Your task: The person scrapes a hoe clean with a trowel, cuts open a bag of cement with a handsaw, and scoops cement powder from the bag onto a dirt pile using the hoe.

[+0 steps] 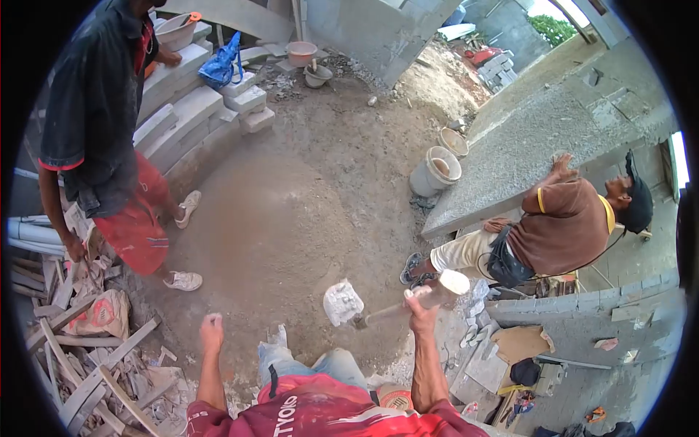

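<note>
Right hand [423, 313]: wrapped round the handle of a long-handled tool [389, 313], grip narrow, full of handle.
Tool: runs through the fist; pale rounded butt beyond the thumb side, pale-coated blade [342, 303] out to the left, by the near-right edge of the mound.
Left hand [212, 332]: raised off the tool, well apart from it, near the mound's near-left edge; fingers bunched, cannot tell if anything is inside.
Mound [277, 218]: fine grey-brown heap on the ground, between the two co-workers.
Left co-worker [98, 138]: standing, shoes at the mound's left edge.
Right co-worker [561, 226]: beside the rough slab [542, 138], a hand at its near edge.
White bucket [424, 177]: by the slab's left end.
Blocks [189, 109]: stacked past the mound's far-left edge, blue bag [220, 64] on top.
Orange basin [301, 52]: far ground, before the wall.
</note>
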`<state>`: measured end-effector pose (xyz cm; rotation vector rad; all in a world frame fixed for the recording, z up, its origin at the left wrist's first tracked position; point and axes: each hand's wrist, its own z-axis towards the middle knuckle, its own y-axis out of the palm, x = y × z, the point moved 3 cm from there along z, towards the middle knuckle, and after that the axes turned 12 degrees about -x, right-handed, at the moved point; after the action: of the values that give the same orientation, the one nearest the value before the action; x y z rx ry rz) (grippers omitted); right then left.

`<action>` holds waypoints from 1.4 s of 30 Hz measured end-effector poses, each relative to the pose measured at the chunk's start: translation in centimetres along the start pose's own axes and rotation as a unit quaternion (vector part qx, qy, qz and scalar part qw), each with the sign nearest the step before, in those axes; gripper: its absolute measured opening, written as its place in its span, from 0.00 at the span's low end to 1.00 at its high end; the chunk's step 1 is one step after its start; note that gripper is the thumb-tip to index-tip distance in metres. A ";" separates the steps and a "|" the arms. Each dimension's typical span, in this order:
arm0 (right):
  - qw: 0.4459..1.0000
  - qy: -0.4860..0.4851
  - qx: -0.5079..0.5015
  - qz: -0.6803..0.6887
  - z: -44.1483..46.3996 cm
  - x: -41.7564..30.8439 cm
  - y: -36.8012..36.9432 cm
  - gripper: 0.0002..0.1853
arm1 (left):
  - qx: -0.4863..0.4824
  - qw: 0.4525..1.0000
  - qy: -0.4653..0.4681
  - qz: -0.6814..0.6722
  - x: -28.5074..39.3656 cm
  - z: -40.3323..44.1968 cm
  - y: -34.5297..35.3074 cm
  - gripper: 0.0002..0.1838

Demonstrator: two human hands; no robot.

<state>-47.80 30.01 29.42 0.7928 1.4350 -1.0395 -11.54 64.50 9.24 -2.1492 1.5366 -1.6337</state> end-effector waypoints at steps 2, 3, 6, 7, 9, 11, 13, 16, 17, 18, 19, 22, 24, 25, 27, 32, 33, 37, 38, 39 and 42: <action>0.994 -0.025 -0.100 -0.031 5.1 0.9 4.4 0.14 | -0.005 0.997 0.056 -0.061 6.9 0.6 -0.3 0.14; 0.988 -0.020 -0.137 -0.066 7.4 0.4 7.1 0.15 | -0.009 0.987 0.132 -0.095 8.4 1.9 0.5 0.16; 0.943 -0.091 -0.308 -0.090 12.6 -3.4 15.7 0.17 | -0.049 0.934 0.146 -0.322 22.1 -1.2 -0.9 0.22; 0.926 -0.100 -0.352 -0.090 14.4 -2.9 18.1 0.16 | -0.017 0.927 0.204 -0.313 24.8 -1.6 -1.4 0.24; 0.855 -0.164 -0.457 -0.183 17.8 0.3 21.9 0.10 | 0.034 0.920 0.252 -0.300 28.7 -2.8 -2.0 0.27; 0.821 -0.189 -0.498 -0.206 19.7 2.0 25.8 0.09 | 0.167 0.925 0.335 -0.070 32.5 -3.3 -3.4 0.32; 0.724 -0.287 -0.568 -0.266 19.3 3.9 29.3 0.07 | 0.202 0.930 0.296 0.077 33.5 -1.9 -2.3 0.35; 0.585 -0.348 -0.643 -0.351 17.1 11.2 33.0 0.07 | 0.089 0.945 0.129 0.287 30.9 1.6 2.1 0.39; 0.587 -0.344 -0.648 -0.341 16.5 13.0 33.6 0.07 | -0.007 0.963 0.042 0.265 28.8 3.0 4.2 0.38; 0.527 -0.348 -0.679 -0.374 15.6 14.9 34.0 0.09 | -0.102 0.965 -0.048 0.237 26.4 4.1 6.4 0.38; 0.464 -0.352 -0.706 -0.404 14.8 16.4 34.4 0.10 | -0.141 0.958 -0.099 0.228 24.0 4.9 8.6 0.36; 0.534 -0.337 -0.667 -0.396 13.3 17.6 33.8 0.15 | -0.176 0.947 -0.185 0.195 19.4 5.0 12.0 0.29; 0.599 -0.346 -0.609 -0.388 13.2 20.5 32.0 0.20 | -0.168 0.948 -0.215 0.166 17.6 4.2 13.4 0.24; 0.752 -0.221 -0.484 -0.388 14.2 23.1 31.4 0.24 | -0.158 0.952 -0.210 0.157 16.8 3.8 14.0 0.21; 0.857 -0.083 -0.347 -0.372 15.6 27.0 30.7 0.28 | -0.148 0.954 -0.219 0.140 15.0 2.4 16.0 0.19; 0.772 0.570 -0.248 0.136 19.0 34.0 34.9 0.28 | -0.127 0.964 -0.198 0.120 10.3 -0.5 22.7 0.16; 0.767 0.584 -0.231 0.131 18.6 34.6 35.2 0.23 | -0.125 0.965 -0.196 0.117 9.8 -1.0 23.6 0.16; 0.786 0.551 -0.259 0.106 16.6 33.7 33.6 0.15 | -0.136 0.958 -0.229 0.108 6.3 -2.3 27.3 0.20; 0.784 0.557 -0.251 0.108 15.9 33.6 33.2 0.15 | -0.131 0.960 -0.225 0.103 5.1 -3.3 28.4 0.22; 0.803 0.526 -0.259 0.106 15.7 33.5 32.9 0.14 | -0.128 0.961 -0.227 0.090 4.1 -3.2 29.2 0.21; 0.831 0.490 -0.255 0.061 15.2 33.9 32.6 0.13 | -0.147 0.947 -0.284 0.025 2.1 -1.8 30.3 0.19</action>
<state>-16.75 25.51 -8.74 1.0443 2.3448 -0.0338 -33.16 48.40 -4.96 -2.3935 1.6813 -0.6883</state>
